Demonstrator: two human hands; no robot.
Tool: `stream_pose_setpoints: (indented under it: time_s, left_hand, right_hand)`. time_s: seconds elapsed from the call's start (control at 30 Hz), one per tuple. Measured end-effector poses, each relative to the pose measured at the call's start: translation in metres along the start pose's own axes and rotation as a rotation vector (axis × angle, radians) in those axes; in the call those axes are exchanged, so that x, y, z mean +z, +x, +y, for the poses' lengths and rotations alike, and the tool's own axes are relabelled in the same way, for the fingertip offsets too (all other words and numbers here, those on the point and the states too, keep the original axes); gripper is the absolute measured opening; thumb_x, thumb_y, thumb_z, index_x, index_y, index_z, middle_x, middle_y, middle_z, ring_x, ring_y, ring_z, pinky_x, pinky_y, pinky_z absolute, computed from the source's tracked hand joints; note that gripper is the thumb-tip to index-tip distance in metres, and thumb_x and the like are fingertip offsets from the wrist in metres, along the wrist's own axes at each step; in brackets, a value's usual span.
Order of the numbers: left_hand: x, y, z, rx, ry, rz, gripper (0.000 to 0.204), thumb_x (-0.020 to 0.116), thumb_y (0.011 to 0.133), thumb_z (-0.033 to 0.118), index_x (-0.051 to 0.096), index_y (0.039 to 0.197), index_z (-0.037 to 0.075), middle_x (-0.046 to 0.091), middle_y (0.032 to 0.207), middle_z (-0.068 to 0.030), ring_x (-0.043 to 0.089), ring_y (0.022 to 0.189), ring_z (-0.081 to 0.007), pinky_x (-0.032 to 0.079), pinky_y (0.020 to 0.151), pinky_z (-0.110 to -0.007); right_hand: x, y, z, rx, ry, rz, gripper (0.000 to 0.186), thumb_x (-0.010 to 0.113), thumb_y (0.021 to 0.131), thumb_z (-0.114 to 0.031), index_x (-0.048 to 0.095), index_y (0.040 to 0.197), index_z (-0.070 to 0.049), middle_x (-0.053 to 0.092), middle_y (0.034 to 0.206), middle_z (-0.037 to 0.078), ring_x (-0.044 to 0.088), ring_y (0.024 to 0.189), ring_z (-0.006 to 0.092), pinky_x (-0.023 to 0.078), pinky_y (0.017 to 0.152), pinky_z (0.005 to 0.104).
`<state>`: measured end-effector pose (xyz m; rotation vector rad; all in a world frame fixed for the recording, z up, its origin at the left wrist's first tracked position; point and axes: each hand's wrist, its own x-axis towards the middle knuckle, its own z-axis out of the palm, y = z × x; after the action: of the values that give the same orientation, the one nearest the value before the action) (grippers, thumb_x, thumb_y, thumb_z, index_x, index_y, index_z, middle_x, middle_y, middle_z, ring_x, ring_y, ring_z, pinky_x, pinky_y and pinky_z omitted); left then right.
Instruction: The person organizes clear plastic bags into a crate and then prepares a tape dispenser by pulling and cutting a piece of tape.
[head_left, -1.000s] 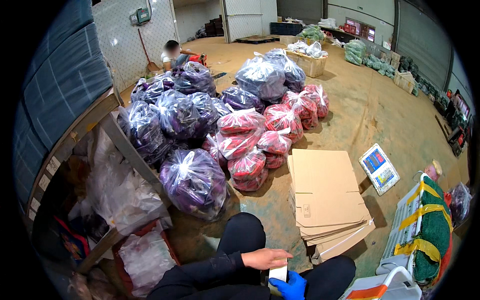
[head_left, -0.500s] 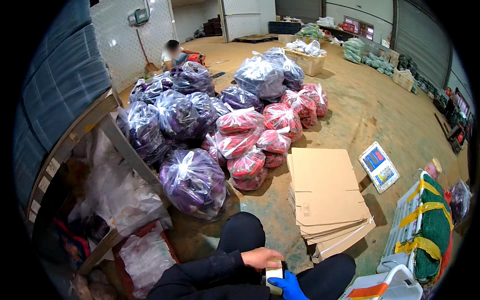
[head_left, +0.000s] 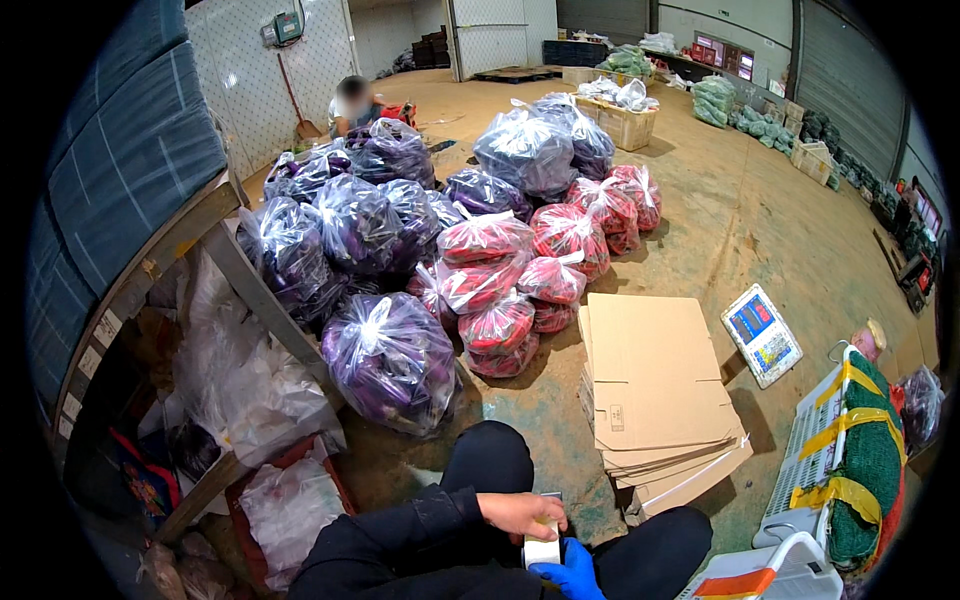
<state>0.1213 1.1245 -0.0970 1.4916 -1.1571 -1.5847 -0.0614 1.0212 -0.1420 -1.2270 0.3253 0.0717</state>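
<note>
Low in the head view, between my dark-clad knees, a small pale cream-white block or roll (head_left: 541,552) is held in both hands. Its exact kind I cannot make out. My bare left hand (head_left: 516,514) comes in from the left, its fingers curled over the upper end. Below and to the right, my right hand (head_left: 571,573), in a blue glove, is closed round the lower part. A thin greyish edge shows just beyond my left fingers; what it belongs to is hidden.
Ahead stand clear bags of purple produce (head_left: 390,365) and red produce (head_left: 498,335). Flat cardboard boxes (head_left: 655,370) are stacked to the right, beside a scale (head_left: 762,335). White baskets (head_left: 790,480) stand far right, a wooden frame (head_left: 265,305) left. A person (head_left: 355,105) sits behind the bags.
The pale block has shifted slightly left and turned a little in my hands. My left fingers have come further down over its top. The person at the back has moved slightly.
</note>
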Motion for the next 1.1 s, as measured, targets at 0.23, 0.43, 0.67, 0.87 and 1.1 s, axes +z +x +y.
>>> stream_pose_setpoints:
  time_s: [0.23,0.43,0.67,0.87,1.1]
  left_hand:
    - [-0.002,0.008,-0.012,0.103,0.423,0.071,0.037,0.054,0.081,0.034,0.055,0.106,0.007,0.050,0.115,-0.0185,0.057,0.092,-0.0337,0.045,0.076,-0.037]
    - [0.004,0.003,0.004,0.049,0.494,0.185,0.037,0.058,0.077,0.034,0.059,0.103,0.008,0.049,0.120,-0.0205,0.054,0.097,-0.0360,0.045,0.078,-0.037]
    - [0.006,0.001,0.000,0.075,0.433,0.229,0.035,0.058,0.074,0.032,0.062,0.098,0.006,0.050,0.119,-0.0190,0.056,0.094,-0.0350,0.046,0.077,-0.037]
    - [0.012,-0.002,-0.003,0.085,0.458,0.300,0.033,0.058,0.071,0.029,0.063,0.094,0.006,0.054,0.113,-0.0163,0.057,0.091,-0.0339,0.047,0.077,-0.036]
    - [0.013,-0.014,-0.002,0.150,0.501,0.375,0.025,0.058,0.071,0.021,0.065,0.091,0.008,0.058,0.105,-0.0182,0.059,0.092,-0.0296,0.049,0.076,-0.035]
  right_hand:
    - [0.004,0.001,-0.004,-0.010,-0.096,0.021,0.035,0.069,0.066,-0.015,0.054,0.096,-0.004,0.058,0.086,0.004,0.054,0.079,0.0136,0.044,0.069,0.0283]
    - [-0.004,0.002,0.008,-0.035,-0.209,0.015,0.036,0.067,0.068,-0.014,0.053,0.100,-0.005,0.056,0.089,0.004,0.053,0.081,0.0146,0.044,0.070,0.0289]
    - [-0.008,0.004,0.032,0.060,0.001,-0.040,0.036,0.063,0.072,-0.011,0.050,0.105,-0.007,0.053,0.087,0.002,0.051,0.079,0.0137,0.043,0.067,0.0273]
    - [0.000,0.013,0.035,0.001,0.062,-0.062,0.047,0.067,0.073,-0.016,0.047,0.115,-0.009,0.052,0.096,0.001,0.050,0.086,0.0129,0.042,0.072,0.0264]
    - [0.002,0.008,0.003,-0.002,-0.200,-0.120,0.057,0.070,0.071,-0.020,0.043,0.117,-0.002,0.054,0.107,0.012,0.053,0.097,0.0215,0.044,0.085,0.0366]
